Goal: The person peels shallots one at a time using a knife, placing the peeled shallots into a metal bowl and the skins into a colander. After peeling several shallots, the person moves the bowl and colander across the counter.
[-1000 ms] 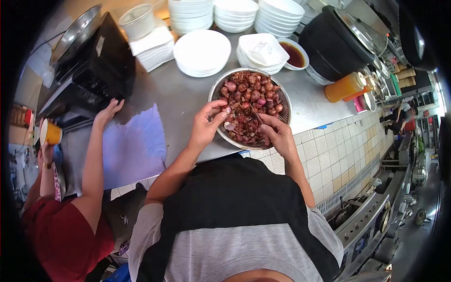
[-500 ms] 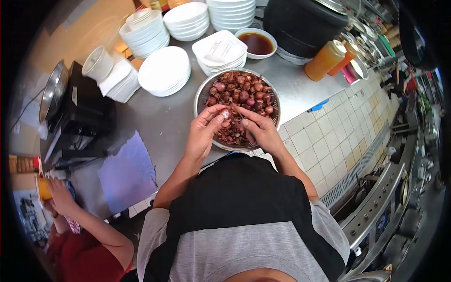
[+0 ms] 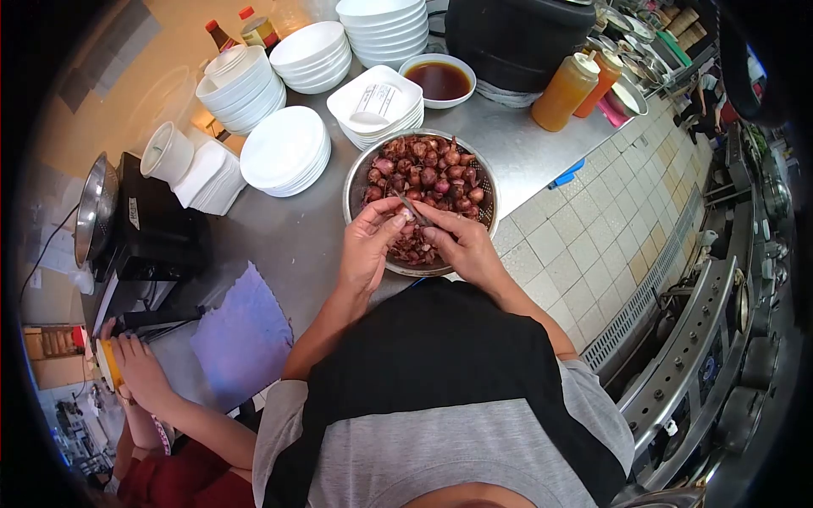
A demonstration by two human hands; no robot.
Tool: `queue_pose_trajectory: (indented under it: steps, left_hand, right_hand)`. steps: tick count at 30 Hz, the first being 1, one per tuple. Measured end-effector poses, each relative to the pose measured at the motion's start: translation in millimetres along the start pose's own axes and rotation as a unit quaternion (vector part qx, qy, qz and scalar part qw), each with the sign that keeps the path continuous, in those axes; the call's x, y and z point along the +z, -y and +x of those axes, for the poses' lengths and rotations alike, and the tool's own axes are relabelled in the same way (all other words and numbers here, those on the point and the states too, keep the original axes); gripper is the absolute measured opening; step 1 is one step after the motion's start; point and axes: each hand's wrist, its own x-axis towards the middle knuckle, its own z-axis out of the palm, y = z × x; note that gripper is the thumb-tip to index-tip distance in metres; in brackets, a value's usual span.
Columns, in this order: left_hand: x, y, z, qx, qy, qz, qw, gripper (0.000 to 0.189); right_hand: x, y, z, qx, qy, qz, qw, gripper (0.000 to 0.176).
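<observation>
A round metal colander (image 3: 356, 173) full of red-brown shallots (image 3: 428, 173) stands on the steel counter in front of me. My left hand (image 3: 368, 245) pinches a small shallot (image 3: 409, 215) over the colander's near side. My right hand (image 3: 457, 245) grips a small knife (image 3: 408, 206) whose blade rests against that shallot. Loose skins lie in the colander beneath both hands.
Stacks of white bowls (image 3: 305, 55) and plates (image 3: 284, 151) stand behind the colander, with a bowl of dark sauce (image 3: 436, 80), a black pot (image 3: 517, 38) and orange squeeze bottles (image 3: 566, 91). A purple cloth (image 3: 241, 339) lies left. Another person's hand (image 3: 140, 368) holds a yellow cup.
The view has swung, so the counter appears shifted. My hands came together over the colander, the left picking up one shallot and the knife meeting it. The other person's arm left the counter.
</observation>
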Motion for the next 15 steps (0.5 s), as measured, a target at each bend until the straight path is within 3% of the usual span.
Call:
queue_pose_trajectory:
  steps: [1,3,7,9,15]
  left_hand:
    - [1,-2,-1,-0.001,0.001,0.003,1.000,0.025]
    - [1,-6,-1,-0.007,0.002,-0.004,1.000,0.025]
    - [-5,2,4,-0.005,0.009,-0.009,1.000,0.025]
    - [-4,2,4,-0.001,0.014,0.000,1.000,0.025]
    - [-11,7,10,-0.009,0.023,-0.004,1.000,0.025]
  right_hand:
    - [-3,1,0,0.000,-0.002,0.000,1.000,0.043]
    - [-10,9,0,0.257,0.066,0.201,0.943,0.042]
    - [-9,14,-2,0.265,0.067,0.184,0.944,0.041]
    - [-3,13,-6,0.144,0.027,0.122,0.982,0.041]
    - [3,2,-5,0.051,-0.005,0.004,0.999,0.040]
